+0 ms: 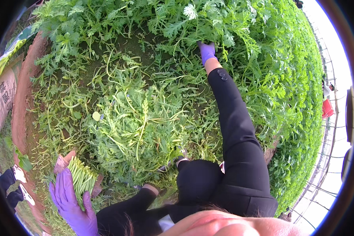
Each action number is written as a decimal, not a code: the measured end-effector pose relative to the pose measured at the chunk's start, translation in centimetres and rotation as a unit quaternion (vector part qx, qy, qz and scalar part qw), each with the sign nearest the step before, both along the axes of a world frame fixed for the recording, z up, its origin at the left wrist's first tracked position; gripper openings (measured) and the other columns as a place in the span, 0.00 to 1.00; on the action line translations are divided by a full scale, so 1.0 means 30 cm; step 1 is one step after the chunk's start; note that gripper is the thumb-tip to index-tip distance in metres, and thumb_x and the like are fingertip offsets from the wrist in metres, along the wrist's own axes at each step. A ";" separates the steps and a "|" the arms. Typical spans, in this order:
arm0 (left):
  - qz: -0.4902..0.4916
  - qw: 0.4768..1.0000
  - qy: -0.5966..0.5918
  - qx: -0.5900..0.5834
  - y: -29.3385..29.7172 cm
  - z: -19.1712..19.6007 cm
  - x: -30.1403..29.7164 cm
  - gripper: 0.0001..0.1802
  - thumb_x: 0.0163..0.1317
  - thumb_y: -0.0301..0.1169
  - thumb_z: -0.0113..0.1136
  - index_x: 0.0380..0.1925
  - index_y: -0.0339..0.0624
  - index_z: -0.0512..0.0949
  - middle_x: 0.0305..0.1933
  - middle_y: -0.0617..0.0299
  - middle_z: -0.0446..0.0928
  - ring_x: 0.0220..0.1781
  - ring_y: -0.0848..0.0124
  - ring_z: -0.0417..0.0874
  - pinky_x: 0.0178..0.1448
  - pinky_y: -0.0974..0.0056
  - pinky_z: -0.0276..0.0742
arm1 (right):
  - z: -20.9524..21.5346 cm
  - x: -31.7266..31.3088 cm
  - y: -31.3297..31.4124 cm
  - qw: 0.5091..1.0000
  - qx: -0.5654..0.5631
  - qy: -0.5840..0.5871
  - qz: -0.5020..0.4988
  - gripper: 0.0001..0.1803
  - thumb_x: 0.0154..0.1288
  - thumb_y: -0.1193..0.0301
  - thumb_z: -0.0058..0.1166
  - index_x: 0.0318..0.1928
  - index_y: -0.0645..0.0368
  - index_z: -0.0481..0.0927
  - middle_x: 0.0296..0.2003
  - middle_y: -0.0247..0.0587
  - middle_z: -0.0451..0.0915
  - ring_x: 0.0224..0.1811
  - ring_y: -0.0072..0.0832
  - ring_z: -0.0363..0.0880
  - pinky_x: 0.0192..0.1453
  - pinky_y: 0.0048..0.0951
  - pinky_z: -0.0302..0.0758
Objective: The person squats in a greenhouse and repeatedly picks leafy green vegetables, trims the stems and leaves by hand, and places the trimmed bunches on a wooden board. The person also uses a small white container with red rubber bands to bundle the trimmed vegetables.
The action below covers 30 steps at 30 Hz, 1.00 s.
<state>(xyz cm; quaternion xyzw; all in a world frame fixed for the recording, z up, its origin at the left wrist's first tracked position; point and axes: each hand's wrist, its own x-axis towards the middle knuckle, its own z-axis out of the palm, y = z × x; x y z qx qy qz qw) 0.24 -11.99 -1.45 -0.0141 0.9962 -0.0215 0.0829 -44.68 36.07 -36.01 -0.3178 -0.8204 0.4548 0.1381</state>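
Green stem bundle (82,176) between left thumb (88,201) and fingers (69,187) (purple-gloved)

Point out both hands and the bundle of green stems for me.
Left hand (71,203): head view, on its purple-gloved back.
Right hand (207,52): head view, on its purple-gloved part, above the wrist.
Bundle of green stems (82,175): head view, mid-bundle.

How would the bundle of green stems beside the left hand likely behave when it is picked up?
The bundle of green stems is probably light, since its stems look thin. Packed closely together, they should feel fairly stiff. No tie shows, so some might slip out.
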 end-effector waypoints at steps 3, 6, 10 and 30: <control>-0.053 0.992 0.010 0.112 0.033 -0.060 -0.079 0.27 0.73 0.39 0.49 0.69 0.42 0.66 0.68 0.54 0.71 0.71 0.52 0.68 0.77 0.44 0.53 | -0.028 -0.165 0.062 0.998 0.029 -0.051 0.025 0.29 0.56 0.62 0.66 0.56 0.62 0.78 0.55 0.53 0.81 0.58 0.46 0.79 0.61 0.39 0.75; 0.049 0.985 -0.065 0.152 -0.017 -0.166 -0.129 0.26 0.71 0.38 0.54 0.66 0.41 0.69 0.65 0.53 0.74 0.69 0.52 0.70 0.76 0.47 0.57 | -0.018 -0.247 0.101 0.852 0.426 -0.156 0.261 0.23 0.59 0.63 0.62 0.53 0.60 0.80 0.54 0.52 0.82 0.54 0.48 0.81 0.59 0.41 0.75; 0.166 0.943 -0.079 0.276 -0.074 -0.247 -0.147 0.22 0.70 0.37 0.57 0.61 0.41 0.75 0.61 0.53 0.78 0.66 0.53 0.74 0.72 0.51 0.65 | -0.005 -0.330 0.096 0.739 0.526 -0.236 0.349 0.19 0.65 0.59 0.52 0.49 0.57 0.83 0.52 0.50 0.82 0.55 0.48 0.80 0.58 0.42 0.77; 0.165 0.922 -0.088 0.338 -0.061 -0.241 -0.251 0.22 0.69 0.33 0.57 0.61 0.39 0.75 0.58 0.52 0.81 0.59 0.56 0.81 0.67 0.54 0.71 | 0.054 -0.290 -0.206 0.916 0.120 -0.240 0.299 0.15 0.67 0.58 0.56 0.36 0.55 0.87 0.27 0.36 0.84 0.24 0.29 0.77 0.26 0.32 0.70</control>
